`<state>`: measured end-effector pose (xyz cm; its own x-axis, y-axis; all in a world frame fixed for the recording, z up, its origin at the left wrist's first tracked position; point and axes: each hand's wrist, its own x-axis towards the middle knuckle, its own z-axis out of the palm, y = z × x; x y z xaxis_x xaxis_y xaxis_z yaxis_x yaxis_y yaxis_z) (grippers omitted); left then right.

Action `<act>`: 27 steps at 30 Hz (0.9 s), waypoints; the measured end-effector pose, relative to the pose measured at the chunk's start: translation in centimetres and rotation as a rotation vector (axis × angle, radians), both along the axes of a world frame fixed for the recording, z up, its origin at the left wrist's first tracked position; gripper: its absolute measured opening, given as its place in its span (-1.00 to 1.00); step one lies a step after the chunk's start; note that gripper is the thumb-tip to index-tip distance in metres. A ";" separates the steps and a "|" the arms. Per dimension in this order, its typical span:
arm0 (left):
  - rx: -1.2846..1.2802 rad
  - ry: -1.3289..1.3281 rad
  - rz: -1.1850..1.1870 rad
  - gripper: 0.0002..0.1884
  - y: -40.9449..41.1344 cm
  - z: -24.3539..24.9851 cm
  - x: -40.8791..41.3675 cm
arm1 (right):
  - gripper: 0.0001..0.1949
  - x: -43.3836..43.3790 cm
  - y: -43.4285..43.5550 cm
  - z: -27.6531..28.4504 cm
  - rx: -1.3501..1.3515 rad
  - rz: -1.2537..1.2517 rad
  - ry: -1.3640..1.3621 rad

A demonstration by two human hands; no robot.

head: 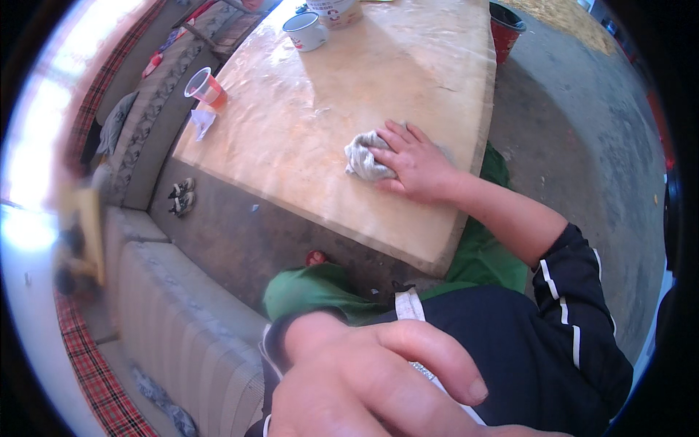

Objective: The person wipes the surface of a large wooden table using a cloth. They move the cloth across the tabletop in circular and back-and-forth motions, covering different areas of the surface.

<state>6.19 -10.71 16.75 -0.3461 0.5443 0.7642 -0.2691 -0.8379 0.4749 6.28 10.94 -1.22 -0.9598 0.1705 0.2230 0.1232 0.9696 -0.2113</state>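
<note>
My right hand [418,164] lies on a light grey cloth [366,157], pressing it on the covered tabletop [284,131] near its right edge; the fingers are spread over the bunched fabric. Close to the camera, my left hand [371,377] is raised in front of my dark top, with its fingers bent. Part of it runs out of the bottom of the picture, and whether it holds anything is hidden. An enamel mug [306,33] stands at the far side, beside a white tub [338,11]. A clear plastic cup with red liquid [207,89] stands at the left edge, with a crumpled wrapper [202,123] close by.
A striped sofa [191,322] runs along the left and lower left. A pair of shoes [182,195] sits on the floor left of the table. Beyond the table's right edge stands a red bucket [503,35]. A wooden chair [232,38] is at the upper left.
</note>
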 end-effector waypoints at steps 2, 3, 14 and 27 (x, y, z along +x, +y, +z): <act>-0.018 0.095 -0.109 -0.84 -0.2 -0.5 -1.2 | -0.37 -2.0 1.2 -0.6 -0.009 -0.055 0.037; -0.004 0.130 -0.129 -0.83 -0.3 -1.2 -1.8 | -0.37 -3.5 1.3 -0.4 -0.025 -0.069 0.020; 0.027 0.037 0.199 -0.71 0.7 -1.9 -0.6 | -0.35 -12.6 5.0 0.2 -0.083 -0.351 -0.071; -0.046 0.593 -0.029 -0.77 -0.2 0.1 -5.2 | -0.35 -12.3 5.2 0.3 -0.052 -0.401 -0.092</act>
